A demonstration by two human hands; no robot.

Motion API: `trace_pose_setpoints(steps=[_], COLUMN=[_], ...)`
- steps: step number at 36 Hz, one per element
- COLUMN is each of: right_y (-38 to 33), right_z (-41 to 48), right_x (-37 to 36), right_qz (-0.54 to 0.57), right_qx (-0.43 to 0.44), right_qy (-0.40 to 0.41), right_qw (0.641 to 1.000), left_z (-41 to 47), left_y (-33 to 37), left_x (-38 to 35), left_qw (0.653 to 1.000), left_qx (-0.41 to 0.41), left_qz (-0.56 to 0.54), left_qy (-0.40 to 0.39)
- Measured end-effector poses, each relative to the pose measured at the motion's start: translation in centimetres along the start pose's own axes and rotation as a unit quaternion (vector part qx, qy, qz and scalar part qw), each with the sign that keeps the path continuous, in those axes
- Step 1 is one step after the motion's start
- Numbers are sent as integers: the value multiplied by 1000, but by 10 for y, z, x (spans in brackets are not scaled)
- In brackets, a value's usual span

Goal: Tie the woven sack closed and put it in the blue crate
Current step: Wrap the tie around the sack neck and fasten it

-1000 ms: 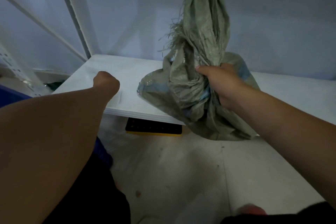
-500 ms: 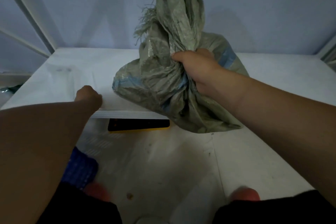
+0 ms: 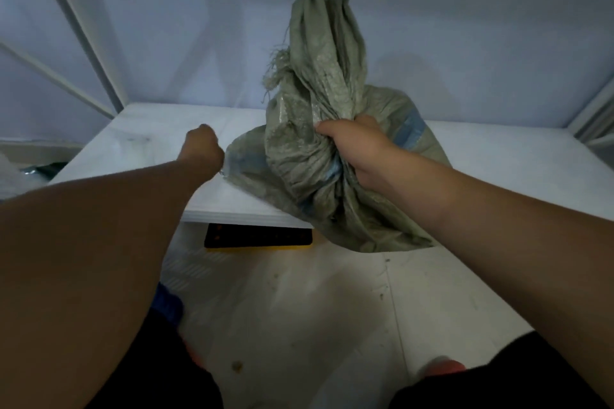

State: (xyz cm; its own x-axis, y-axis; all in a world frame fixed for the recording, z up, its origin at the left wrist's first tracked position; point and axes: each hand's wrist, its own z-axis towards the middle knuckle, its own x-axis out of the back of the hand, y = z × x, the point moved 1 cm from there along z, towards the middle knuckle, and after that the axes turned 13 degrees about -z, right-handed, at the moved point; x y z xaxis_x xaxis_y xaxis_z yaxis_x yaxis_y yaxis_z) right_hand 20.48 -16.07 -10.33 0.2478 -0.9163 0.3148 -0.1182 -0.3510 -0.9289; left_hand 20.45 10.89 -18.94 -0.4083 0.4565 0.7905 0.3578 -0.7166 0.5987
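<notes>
A grey-green woven sack [image 3: 319, 86] with blue stripes stands on the front edge of a white table [image 3: 146, 143], its lower part hanging over the edge. Its top is twisted into an upright neck with frayed threads. My right hand [image 3: 358, 146] grips the bunched cloth at the base of that neck. My left hand [image 3: 202, 149] is curled into a fist just left of the sack's lower corner; I see nothing in it. A small patch of blue lattice [image 3: 167, 305], perhaps the crate, shows on the floor beside my left arm, mostly hidden.
A black and yellow slab [image 3: 259, 237] lies on the floor under the table's front edge. White frame bars [image 3: 83, 26] rise at the left and another bar [image 3: 594, 116] at the right. A wall stands close behind the table. My legs fill the bottom.
My left fist has moved from the table's front edge rightwards up to the sack's corner. My right hand keeps its grip on the neck. The view has shifted slightly.
</notes>
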Motion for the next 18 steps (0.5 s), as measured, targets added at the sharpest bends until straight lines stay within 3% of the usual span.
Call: trace_pose_setpoints(steps=[3,7,14,18], right_y=[-10,-25,-45,-49], right_z=[-11,-29,-56,-61], right_x=[6,16,46,54], right_qz=[23,53,123,146], right_qx=[14,22,18,30], right_qy=[5,40,71,96], right_qw=[1000,998,990,984], left_z=[-16,-41,-94,-110], left_y=[44,102,162,174], left_x=[20,41,67,74], left_qw=[992,971,918,917], left_qx=[-113,-195,-212,-203], left_qz=[-50,-130,-318,-332], left_qy=[12,48,110,89])
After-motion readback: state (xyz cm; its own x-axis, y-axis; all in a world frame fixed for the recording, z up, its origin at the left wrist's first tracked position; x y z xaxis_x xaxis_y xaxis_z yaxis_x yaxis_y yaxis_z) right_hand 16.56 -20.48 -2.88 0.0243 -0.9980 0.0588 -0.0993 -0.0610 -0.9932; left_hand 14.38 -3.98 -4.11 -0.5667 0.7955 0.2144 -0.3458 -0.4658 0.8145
